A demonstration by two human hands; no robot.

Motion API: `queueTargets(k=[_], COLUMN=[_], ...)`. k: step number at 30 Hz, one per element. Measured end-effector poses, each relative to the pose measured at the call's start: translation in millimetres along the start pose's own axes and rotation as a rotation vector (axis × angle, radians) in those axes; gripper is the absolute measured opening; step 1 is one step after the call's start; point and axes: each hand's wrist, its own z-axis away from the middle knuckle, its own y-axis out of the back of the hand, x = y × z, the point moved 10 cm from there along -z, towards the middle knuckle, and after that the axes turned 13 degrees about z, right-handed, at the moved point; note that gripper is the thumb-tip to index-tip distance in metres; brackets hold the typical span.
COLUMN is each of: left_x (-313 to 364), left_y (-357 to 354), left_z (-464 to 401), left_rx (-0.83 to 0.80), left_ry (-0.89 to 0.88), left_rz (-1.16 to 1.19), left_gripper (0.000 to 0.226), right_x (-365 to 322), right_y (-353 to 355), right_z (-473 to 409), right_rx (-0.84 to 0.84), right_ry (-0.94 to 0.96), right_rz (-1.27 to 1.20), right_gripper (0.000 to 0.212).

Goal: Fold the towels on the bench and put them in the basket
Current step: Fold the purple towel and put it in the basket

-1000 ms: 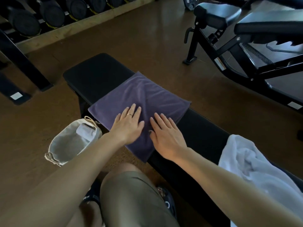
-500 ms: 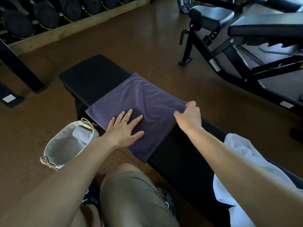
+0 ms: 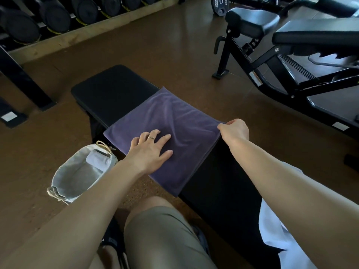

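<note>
A purple towel (image 3: 174, 121), folded into a flat rectangle, lies across the black bench (image 3: 114, 88), its near corner hanging over the front edge. My left hand (image 3: 149, 150) rests flat on the towel's near left part, fingers spread. My right hand (image 3: 234, 131) pinches the towel's far right corner. A grey cloth basket (image 3: 64, 181) stands on the floor left of the bench, with a rolled pale towel (image 3: 98, 162) inside. A white towel (image 3: 272, 230) lies crumpled on the bench at the lower right, partly hidden by my right arm.
An adjustable black weight bench (image 3: 281, 55) stands on the brown floor at the upper right. A rack of dumbbells (image 3: 58, 16) runs along the top left. My knee in khaki shorts (image 3: 163, 235) is just in front of the bench.
My right hand left the towel's middle, went to its far right corner and closed on it. My left hand stayed flat on the towel.
</note>
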Motion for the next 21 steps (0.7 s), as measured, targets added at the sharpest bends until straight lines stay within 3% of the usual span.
queueTargets(k=[9, 18, 21], left_x=[3, -10, -12], left_y=[9, 9, 13], left_z=[-27, -29, -27], left_rx=[0.024, 0.038, 0.069], left_ry=[0.064, 0.074, 0.058], left_rz=[-0.117, -0.177, -0.174], left_gripper=[0.066, 0.072, 0.069], right_x=[-3, -6, -14], right_y=[2, 8, 13], right_z=[-4, 0, 9], right_rx=[0.056, 0.136, 0.236], right_ry=[0.080, 0.160, 0.222], right_rz=[0.157, 0.151, 0.138], right_gripper=[0.031, 0.034, 0.037])
